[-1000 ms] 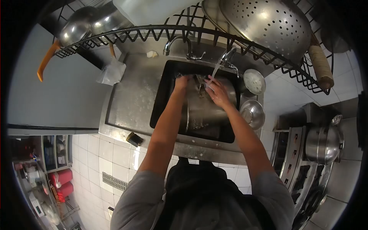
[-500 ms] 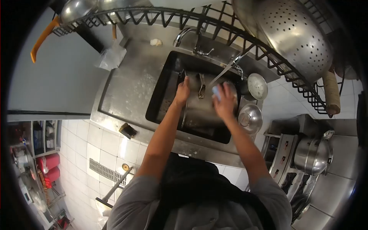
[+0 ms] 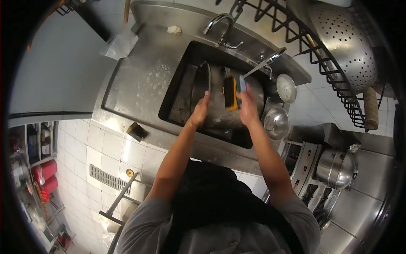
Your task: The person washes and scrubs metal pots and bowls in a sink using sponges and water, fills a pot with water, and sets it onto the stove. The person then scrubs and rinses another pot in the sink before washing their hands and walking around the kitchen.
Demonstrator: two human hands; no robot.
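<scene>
Stockpot (image 3: 218, 120) rim pinched at nine o'clock by left hand (image 3: 200, 111), likely against rolling; yellow-black sponge (image 3: 229, 94) apparently pinched by right hand (image 3: 248, 108).

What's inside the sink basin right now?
A large metal pot lies on its side in the sink, left hand at its rim, right hand holding a black-and-yellow sponge over it. Whatever is beneath the pot is covered; its inside is mostly hidden.

Pot (image 3: 216, 120) in sink (image 3: 176, 98); white scrap (image 3: 174, 29) on counter (image 3: 141, 93).
</scene>
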